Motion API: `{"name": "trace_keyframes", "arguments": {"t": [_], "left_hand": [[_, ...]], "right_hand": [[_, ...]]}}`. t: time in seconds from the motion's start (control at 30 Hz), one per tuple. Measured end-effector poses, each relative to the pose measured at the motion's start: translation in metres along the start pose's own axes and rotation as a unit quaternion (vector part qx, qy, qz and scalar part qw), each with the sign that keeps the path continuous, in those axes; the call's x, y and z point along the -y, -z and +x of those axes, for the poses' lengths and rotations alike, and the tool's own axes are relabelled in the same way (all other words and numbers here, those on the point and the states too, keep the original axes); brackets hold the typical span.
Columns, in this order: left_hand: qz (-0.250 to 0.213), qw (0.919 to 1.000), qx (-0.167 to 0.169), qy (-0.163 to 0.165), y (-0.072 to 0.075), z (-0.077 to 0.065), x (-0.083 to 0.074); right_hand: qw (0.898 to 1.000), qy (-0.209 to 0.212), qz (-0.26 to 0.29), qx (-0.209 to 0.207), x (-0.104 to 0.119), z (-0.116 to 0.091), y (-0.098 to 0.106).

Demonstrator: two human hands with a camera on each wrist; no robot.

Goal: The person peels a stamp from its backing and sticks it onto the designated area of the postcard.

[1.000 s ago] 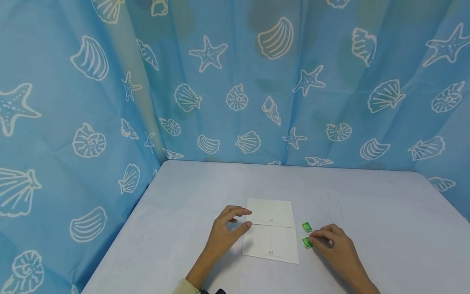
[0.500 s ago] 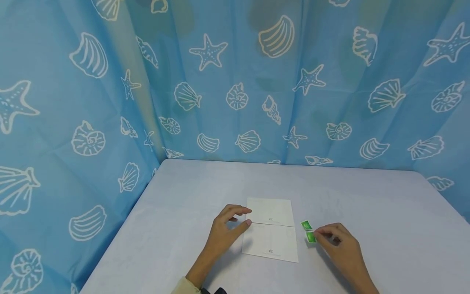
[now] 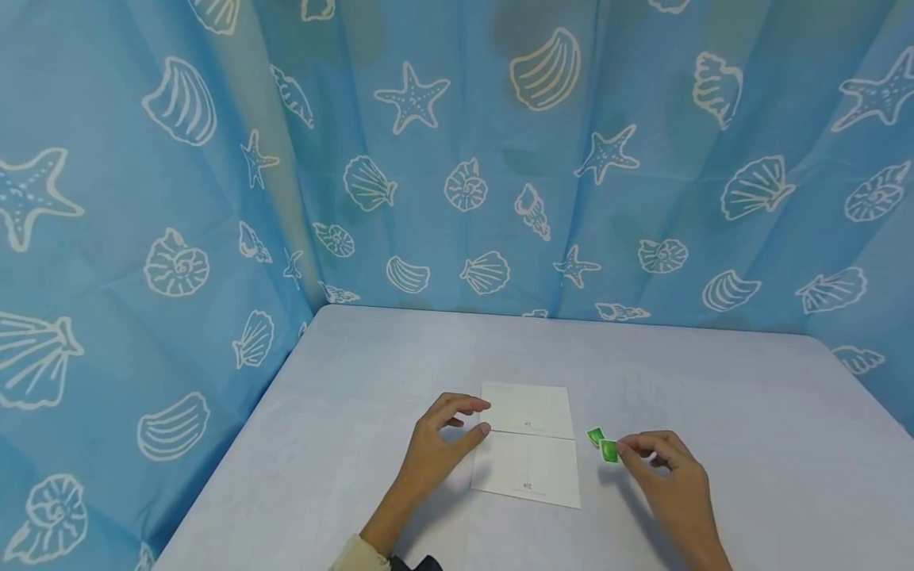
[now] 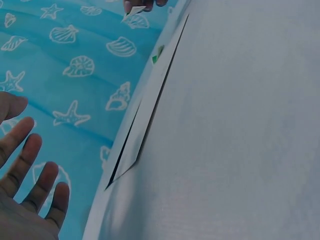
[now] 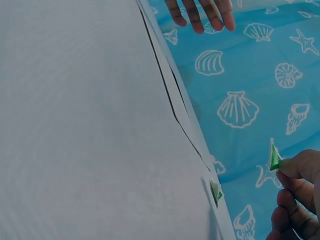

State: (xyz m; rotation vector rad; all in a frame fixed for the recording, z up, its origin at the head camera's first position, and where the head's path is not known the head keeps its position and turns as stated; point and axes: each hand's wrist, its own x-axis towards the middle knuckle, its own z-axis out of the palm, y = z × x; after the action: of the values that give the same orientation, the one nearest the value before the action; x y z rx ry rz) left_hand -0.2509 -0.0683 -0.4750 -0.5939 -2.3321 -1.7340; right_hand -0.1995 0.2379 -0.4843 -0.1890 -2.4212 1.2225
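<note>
- above the table [image 3: 714,381], the right hand [image 3: 671,480] pinches a green sticker [image 3: 608,451], one edge hidden by fingertips
- on the table, a second sticker [image 3: 593,435] is partly covered
- the left hand [image 3: 439,444], fingers relaxed, hides some of the white card [image 3: 528,460]; its print [image 3: 528,486] is unreadable

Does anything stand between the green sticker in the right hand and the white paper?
The other sticker lies partly between, on the table; the held sticker is raised, so the way to the white paper looks free.

Marks [image 3: 528,486] on white panels [image 3: 553,468] too small to read, green piece [image 3: 594,436] partly hidden, apparently behind held piece [image 3: 608,451]
</note>
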Motion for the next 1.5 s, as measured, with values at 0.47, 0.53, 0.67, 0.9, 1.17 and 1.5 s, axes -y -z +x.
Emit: {"name": "trace_keyframes", "arguments": {"t": [0.47, 0.53, 0.67, 0.9, 1.17, 1.5], "left_hand": [[-0.015, 0.9998, 0.009, -0.003, -0.007, -0.003, -0.019], [-0.021, 0.9997, 0.011, -0.002, -0.006, -0.005, -0.028], [-0.028, 0.9994, 0.022, 0.001, -0.003, -0.008, -0.042], [-0.03, 0.9991, 0.027, -0.009, -0.005, -0.01, -0.044], [-0.019, 0.9991, 0.036, -0.008, -0.007, -0.01, -0.047], [-0.021, 0.9991, 0.038, -0.004, -0.01, -0.012, -0.048]], "right_hand": [[0.999, -0.011, 0.027, -0.03, 0.013, -0.005, -0.007], [0.999, -0.01, 0.027, -0.032, 0.014, -0.005, -0.007], [0.999, -0.006, 0.029, -0.032, 0.014, -0.006, -0.008], [0.999, -0.004, 0.035, -0.033, 0.019, -0.009, -0.01], [0.999, 0.008, 0.031, -0.039, 0.023, -0.009, -0.011], [0.998, 0.028, 0.032, -0.043, 0.027, -0.008, -0.013]]}}
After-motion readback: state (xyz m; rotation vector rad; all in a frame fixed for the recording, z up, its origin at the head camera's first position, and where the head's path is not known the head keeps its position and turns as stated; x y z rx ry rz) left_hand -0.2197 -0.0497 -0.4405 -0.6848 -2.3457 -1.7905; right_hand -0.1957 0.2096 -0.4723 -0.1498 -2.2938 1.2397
